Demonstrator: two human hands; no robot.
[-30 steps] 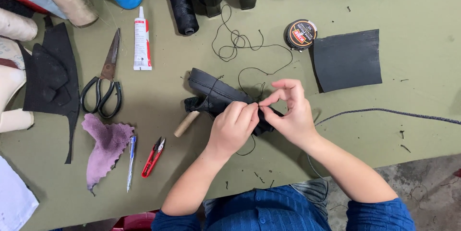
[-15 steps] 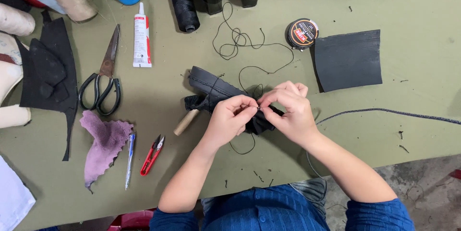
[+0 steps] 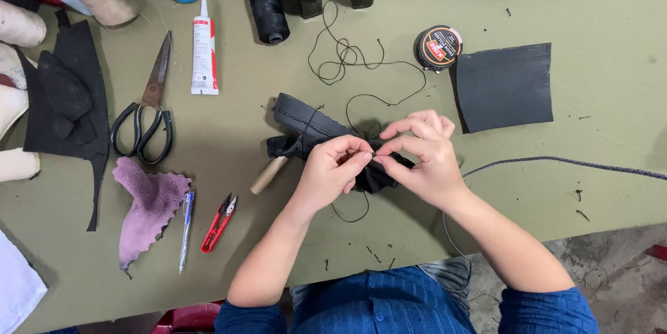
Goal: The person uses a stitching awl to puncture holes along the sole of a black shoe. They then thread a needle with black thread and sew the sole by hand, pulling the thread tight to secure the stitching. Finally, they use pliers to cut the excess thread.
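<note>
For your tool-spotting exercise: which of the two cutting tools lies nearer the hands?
The small red thread snips, lying closer to the left hand than the large black-handled scissors.

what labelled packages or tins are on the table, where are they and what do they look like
Glue tube: upper left, right of the big scissors; slim, white, red label band, white nozzle pointing up.
Round tin: upper middle-right, beside the black sheet; black lid with orange and white label.
No signs or screens in view.

A black leather piece (image 3: 313, 126) lies slanted in the middle of the green table, folded and bunched at its lower end. A thin black thread (image 3: 347, 63) curls in loops just above it and runs down to it.
</note>
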